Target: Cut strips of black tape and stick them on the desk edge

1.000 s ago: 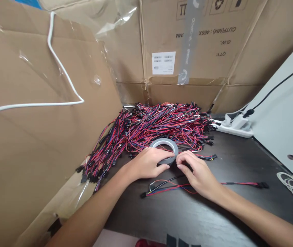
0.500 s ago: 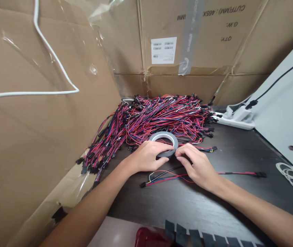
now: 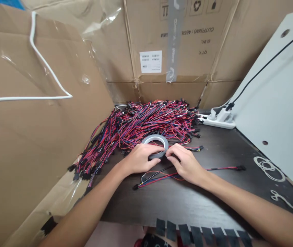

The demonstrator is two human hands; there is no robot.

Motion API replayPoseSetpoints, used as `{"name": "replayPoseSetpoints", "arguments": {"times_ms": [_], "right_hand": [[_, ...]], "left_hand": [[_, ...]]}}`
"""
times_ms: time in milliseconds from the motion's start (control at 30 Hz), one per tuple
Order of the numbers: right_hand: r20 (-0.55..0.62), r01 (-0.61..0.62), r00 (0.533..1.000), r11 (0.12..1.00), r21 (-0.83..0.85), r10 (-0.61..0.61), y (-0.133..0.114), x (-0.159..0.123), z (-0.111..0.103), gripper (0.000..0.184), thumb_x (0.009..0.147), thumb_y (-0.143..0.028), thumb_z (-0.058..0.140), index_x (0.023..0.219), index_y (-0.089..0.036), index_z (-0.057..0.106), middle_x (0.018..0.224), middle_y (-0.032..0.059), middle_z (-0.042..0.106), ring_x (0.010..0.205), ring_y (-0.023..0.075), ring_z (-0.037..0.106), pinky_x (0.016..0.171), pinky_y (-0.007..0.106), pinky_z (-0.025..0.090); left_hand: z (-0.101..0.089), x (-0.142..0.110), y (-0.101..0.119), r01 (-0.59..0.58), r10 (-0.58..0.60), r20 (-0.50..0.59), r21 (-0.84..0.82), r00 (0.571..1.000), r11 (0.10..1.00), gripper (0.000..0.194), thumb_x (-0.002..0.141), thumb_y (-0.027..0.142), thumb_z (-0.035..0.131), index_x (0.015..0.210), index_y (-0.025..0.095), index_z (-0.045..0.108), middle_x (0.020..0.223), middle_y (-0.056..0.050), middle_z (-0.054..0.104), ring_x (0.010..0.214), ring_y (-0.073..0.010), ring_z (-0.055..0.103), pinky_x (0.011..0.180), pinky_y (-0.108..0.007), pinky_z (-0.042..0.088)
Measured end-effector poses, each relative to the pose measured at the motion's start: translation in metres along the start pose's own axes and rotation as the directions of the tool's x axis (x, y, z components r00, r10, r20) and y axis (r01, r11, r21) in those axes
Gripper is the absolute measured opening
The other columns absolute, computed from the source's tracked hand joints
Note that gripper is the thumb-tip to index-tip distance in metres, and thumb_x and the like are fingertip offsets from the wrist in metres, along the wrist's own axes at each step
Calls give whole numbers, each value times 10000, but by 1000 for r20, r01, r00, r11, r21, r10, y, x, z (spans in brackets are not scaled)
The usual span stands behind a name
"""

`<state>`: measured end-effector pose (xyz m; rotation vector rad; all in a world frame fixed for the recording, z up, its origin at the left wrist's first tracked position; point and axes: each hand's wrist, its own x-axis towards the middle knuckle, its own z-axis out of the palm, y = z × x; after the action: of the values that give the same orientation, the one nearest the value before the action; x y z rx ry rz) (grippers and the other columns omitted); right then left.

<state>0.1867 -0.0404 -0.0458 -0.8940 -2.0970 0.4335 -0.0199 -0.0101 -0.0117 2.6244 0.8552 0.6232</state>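
Note:
My left hand [image 3: 142, 158] grips the near side of a grey roll of tape [image 3: 145, 140], its thumb and fingers closed on the ring. Right beside it, my right hand [image 3: 185, 163] pinches with thumb and forefinger at the roll's right edge, where the tape end seems to be; the end itself is too small to make out. Under and in front of the hands lies a single wire harness [image 3: 153, 179] with red, blue and black wires and black connectors. Behind the roll spreads a big heap of similar wire harnesses [image 3: 156, 120].
Several dark tape pieces [image 3: 184, 234] hang along the table's front edge. A white power strip [image 3: 220, 122] stands at the back right. Pale loops of cord [image 3: 268, 168] lie on the right. Cardboard [image 3: 33, 137] walls the left, and a carton [image 3: 151, 91] the back.
The camera view has shifted, so the whole scene sits a little further left. Both hands keep the same hold at the tape roll.

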Motion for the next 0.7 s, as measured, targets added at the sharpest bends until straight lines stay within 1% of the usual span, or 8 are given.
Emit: {"name": "replayPoseSetpoints", "arguments": {"times_ms": [100, 233, 367, 567, 700], "right_hand": [[5, 1, 1000, 1000, -6, -1, 2, 0, -1, 149, 907, -85, 450, 824, -198, 498, 806, 39, 566, 766, 184, 499, 692, 314, 438], [3, -9, 1000, 1000, -2, 9, 1, 0, -2, 146, 904, -89, 448, 829, -200, 508, 808, 43, 580, 766, 187, 512, 688, 314, 446], [15, 3, 1000, 1000, -4, -3, 0, 0, -2, 147, 912, -92, 434, 836, -198, 501, 808, 51, 574, 765, 191, 503, 681, 318, 446], [6, 10, 1000, 1000, -13, -10, 1, 0, -1, 152, 912, -92, 425, 836, -200, 501, 803, 52, 571, 744, 186, 503, 664, 318, 447], [-29, -28, 999, 1000, -6, 27, -2, 0, -2, 148, 911, -94, 440, 829, -201, 500, 790, 43, 571, 732, 183, 504, 652, 310, 443]], "left_hand": [[1, 1, -1, -9, 10, -7, 23, 1000, 1000, 346, 790, 173, 625, 1134, 164, 651, 1105, -81, 710, 1013, -220, 672, 948, -386, 507], [1, 1, 0, -30, 30, -2, 21, 1000, 999, 328, 797, 171, 611, 1123, 167, 654, 1079, -77, 717, 976, -213, 681, 908, -371, 521], [0, 0, 1, -46, 46, 3, 21, 999, 999, 324, 801, 169, 600, 1121, 157, 649, 1072, -80, 718, 974, -220, 681, 894, -374, 524], [3, 0, 0, 38, -38, 0, 48, 999, 998, 391, 784, 201, 595, 1173, 170, 624, 1127, -87, 699, 1023, -230, 669, 920, -383, 520], [5, 1, 2, 61, -62, 13, 79, 998, 995, 441, 784, 205, 578, 1224, 184, 586, 1153, -87, 688, 1031, -233, 666, 911, -381, 527]]}}
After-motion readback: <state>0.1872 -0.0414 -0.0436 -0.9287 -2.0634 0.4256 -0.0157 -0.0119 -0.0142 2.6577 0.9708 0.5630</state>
